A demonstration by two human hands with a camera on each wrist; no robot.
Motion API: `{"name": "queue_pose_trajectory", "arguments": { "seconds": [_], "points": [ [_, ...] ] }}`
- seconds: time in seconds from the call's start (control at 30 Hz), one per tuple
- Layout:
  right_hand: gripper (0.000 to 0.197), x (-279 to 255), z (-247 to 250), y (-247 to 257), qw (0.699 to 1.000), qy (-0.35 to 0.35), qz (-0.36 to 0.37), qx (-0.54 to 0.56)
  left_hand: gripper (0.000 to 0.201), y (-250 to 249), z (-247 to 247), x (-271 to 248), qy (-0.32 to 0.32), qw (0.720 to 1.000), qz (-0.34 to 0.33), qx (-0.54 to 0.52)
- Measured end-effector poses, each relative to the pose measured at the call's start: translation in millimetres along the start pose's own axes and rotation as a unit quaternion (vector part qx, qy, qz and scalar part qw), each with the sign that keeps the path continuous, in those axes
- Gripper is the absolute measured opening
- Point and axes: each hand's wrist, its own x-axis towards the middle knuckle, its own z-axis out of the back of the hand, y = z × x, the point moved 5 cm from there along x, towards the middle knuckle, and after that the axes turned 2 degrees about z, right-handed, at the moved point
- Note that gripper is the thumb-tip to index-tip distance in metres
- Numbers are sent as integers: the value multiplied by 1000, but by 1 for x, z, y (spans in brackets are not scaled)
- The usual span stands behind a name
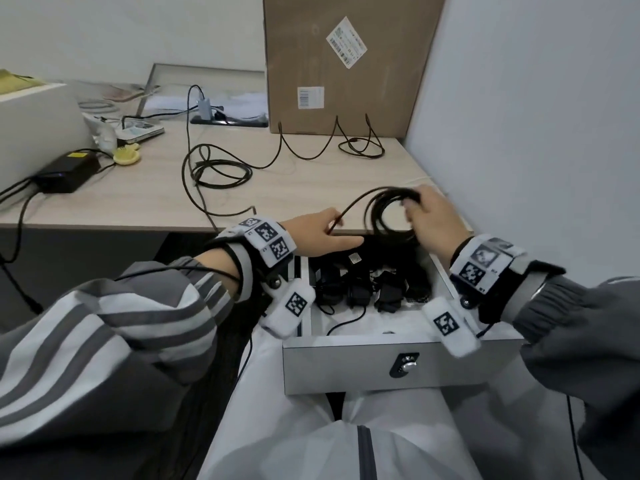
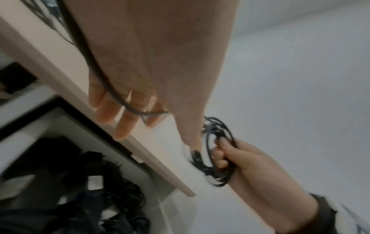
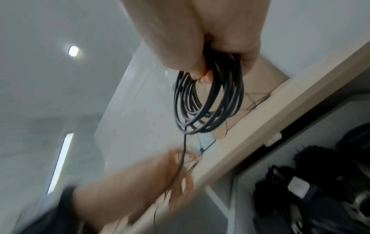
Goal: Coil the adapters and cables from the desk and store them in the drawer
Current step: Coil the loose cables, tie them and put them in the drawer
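The right hand (image 1: 433, 220) grips a black cable coil (image 1: 391, 216) above the open drawer (image 1: 349, 362) (adapters inside). The left hand (image 1: 322, 237) pinches its loose strand at the desk (image 1: 145, 199) edge.

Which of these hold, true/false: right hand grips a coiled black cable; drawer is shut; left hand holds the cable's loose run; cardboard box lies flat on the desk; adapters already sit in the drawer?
1. The right hand grips the coiled black cable. True.
2. The drawer is shut. False: it is pulled open.
3. The left hand holds the cable's loose run. True.
4. The cardboard box lies flat. False: it stands upright on the desk.
5. Black adapters sit in the drawer. True.
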Motion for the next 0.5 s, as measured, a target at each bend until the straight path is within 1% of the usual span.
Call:
{"name": "queue_pose_trajectory", "arguments": {
  "seconds": [0.03, 0.07, 0.17, 0.2, 0.23, 0.27, 0.3, 0.33, 0.37, 0.4, 0.43, 0.47, 0.5],
  "points": [
    [11, 5, 11, -5, 998, -42, -23, 34, 42, 9, 0, 0, -9, 1000, 11, 17],
    [10, 7, 21, -9, 995, -67, -36, 58, 39, 16, 2, 1, -34, 999, 8, 18],
    [10, 2, 31, -11, 993, -84, -39, 78, 36, 25, 8, 1, -124, 992, -1, -35],
    [10, -1, 28, -11, 990, -91, -45, 99, 35, 27, 10, 4, -154, 985, 10, -81],
    [10, -4, 22, -10, 985, -94, -55, 133, 33, 30, 11, 8, -185, 970, 30, -157],
    [10, -5, 15, -10, 977, -97, -67, 175, 30, 31, 12, 9, -213, 943, 48, -250],
    [11, -5, 8, -9, 968, -102, -80, 214, 28, 31, 12, 11, -232, 911, 60, -334],
    [13, -5, 2, -9, 959, -109, -93, 243, 26, 28, 10, 11, -239, 884, 68, -395],
    [16, -5, -4, -9, 950, -114, -104, 272, 24, 23, 8, 11, -236, 866, 72, -435],
    [19, -5, -11, -8, 936, -112, -118, 311, 23, 17, 5, 11, -222, 855, 69, -464],
    [20, -5, -18, -6, 919, -104, -131, 358, 23, 12, 1, 12, -199, 845, 66, -492],
    [20, -5, -24, -2, 903, -94, -138, 397, 26, 6, -2, 12, -172, 840, 68, -511],
    [20, -5, -30, 3, 894, -83, -140, 418, 38, 2, -5, 14, -150, 842, 72, -513]
  ]
}}
